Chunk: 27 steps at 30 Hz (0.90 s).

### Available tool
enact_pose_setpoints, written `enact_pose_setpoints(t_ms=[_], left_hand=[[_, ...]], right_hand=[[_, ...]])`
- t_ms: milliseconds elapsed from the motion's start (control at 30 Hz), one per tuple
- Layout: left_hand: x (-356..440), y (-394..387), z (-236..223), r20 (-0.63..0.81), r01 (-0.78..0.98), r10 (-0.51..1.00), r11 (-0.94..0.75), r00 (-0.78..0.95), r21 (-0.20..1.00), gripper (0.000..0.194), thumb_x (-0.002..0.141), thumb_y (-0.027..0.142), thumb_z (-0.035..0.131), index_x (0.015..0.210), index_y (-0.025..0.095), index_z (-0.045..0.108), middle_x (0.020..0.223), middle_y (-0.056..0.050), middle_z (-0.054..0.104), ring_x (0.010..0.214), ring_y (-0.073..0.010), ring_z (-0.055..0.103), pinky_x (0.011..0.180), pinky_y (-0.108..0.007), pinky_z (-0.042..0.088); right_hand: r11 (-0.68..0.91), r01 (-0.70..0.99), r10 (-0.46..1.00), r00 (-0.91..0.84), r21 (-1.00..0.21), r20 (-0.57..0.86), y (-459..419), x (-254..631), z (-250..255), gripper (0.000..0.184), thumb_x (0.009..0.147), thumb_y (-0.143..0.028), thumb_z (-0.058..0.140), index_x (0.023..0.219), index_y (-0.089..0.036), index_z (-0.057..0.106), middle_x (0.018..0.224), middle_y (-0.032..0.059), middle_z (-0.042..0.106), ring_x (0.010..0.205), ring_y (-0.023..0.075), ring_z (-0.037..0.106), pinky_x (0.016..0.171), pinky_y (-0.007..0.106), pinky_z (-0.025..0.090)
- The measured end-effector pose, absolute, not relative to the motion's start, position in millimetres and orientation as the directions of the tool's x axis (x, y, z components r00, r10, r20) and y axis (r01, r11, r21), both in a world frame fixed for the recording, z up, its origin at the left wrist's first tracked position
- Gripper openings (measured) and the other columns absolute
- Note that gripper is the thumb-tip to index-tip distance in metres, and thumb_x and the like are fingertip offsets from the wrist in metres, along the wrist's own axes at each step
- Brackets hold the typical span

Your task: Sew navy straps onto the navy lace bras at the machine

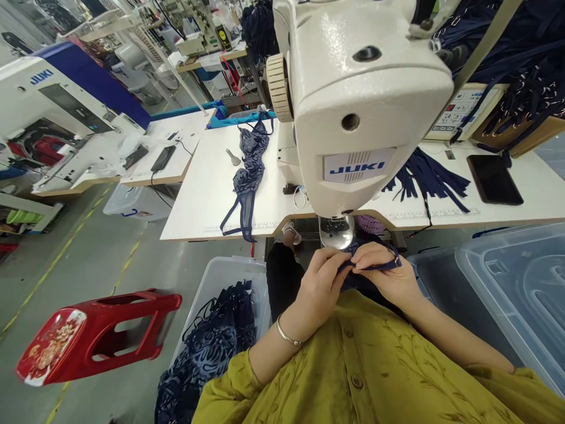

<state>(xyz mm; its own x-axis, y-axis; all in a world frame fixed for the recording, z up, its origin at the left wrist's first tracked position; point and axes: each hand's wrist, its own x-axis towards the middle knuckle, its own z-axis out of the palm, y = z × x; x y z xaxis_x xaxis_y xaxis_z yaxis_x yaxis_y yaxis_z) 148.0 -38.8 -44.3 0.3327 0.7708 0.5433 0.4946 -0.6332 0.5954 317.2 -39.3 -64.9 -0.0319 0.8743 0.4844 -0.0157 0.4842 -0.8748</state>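
Note:
My left hand and my right hand meet in front of my chest, just below the sewing machine. Both pinch a narrow navy strap, which runs over the right fingers and carries a small metal ring or slider near its outer end. Darker navy fabric hangs beneath the fingers, mostly hidden by them. Close above the hands is the machine's rounded metal bed end. On the white tabletop, left of the machine, lies a navy patterned bra.
A bin of navy patterned garments stands at lower left, beside a tipped red stool. Cut navy straps and a black phone lie on the table's right. A clear plastic lid is at my right.

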Motion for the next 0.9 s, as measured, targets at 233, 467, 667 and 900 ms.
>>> enact_pose_setpoints(t_ms=[233,467,667,900], left_hand=[[149.5,-37.3,-42.9,0.49,0.444,0.799,-0.601,0.348,0.664,0.011,0.092,0.018,0.056,0.098,0.017,0.065,0.087,-0.004,0.066,0.079,-0.0113,0.063,0.071,-0.021,0.054],[154.2,-29.9,-46.9,0.091,0.447,0.979,-0.166,0.185,0.879,0.023,0.088,0.036,0.061,0.078,0.016,0.067,0.066,0.001,0.064,0.059,-0.0106,0.057,0.054,-0.02,0.043],[150.6,-22.6,-54.3,-0.103,0.49,0.992,0.051,0.079,0.87,0.041,0.084,0.053,0.06,0.064,0.017,0.061,0.055,0.002,0.057,0.051,-0.0101,0.05,0.046,-0.021,0.032],[136.6,-12.4,-55.8,0.496,0.754,0.868,-0.332,0.01,0.567,0.031,0.084,0.042,0.067,0.101,0.017,0.06,0.097,-0.008,0.064,0.092,-0.021,0.062,0.074,-0.031,0.051]], right_hand=[[0.37,0.079,0.929,-0.058,-0.926,0.366,-38.8,322.2,-56.6,0.005,0.082,-0.021,0.07,0.085,-0.025,0.068,0.082,0.0008,0.07,0.079,0.0175,0.066,0.072,0.03,0.054],[0.197,0.447,0.98,-0.101,-0.873,0.169,-21.3,321.2,-43.0,0.011,0.089,-0.033,0.059,0.093,-0.025,0.065,0.088,0.0008,0.071,0.08,0.0188,0.066,0.071,0.03,0.053],[0.238,0.578,0.971,-0.136,-0.781,0.195,-9.8,314.4,-47.3,0.014,0.09,-0.031,0.054,0.1,-0.027,0.063,0.1,0.0036,0.068,0.094,0.0231,0.062,0.082,0.037,0.05],[-0.004,0.394,1.0,-0.024,-0.919,-0.014,1.0,313.5,-53.3,0.037,0.084,-0.035,0.061,0.116,-0.023,0.047,0.09,0.0023,0.048,0.077,0.0177,0.053,0.071,0.034,0.05]])
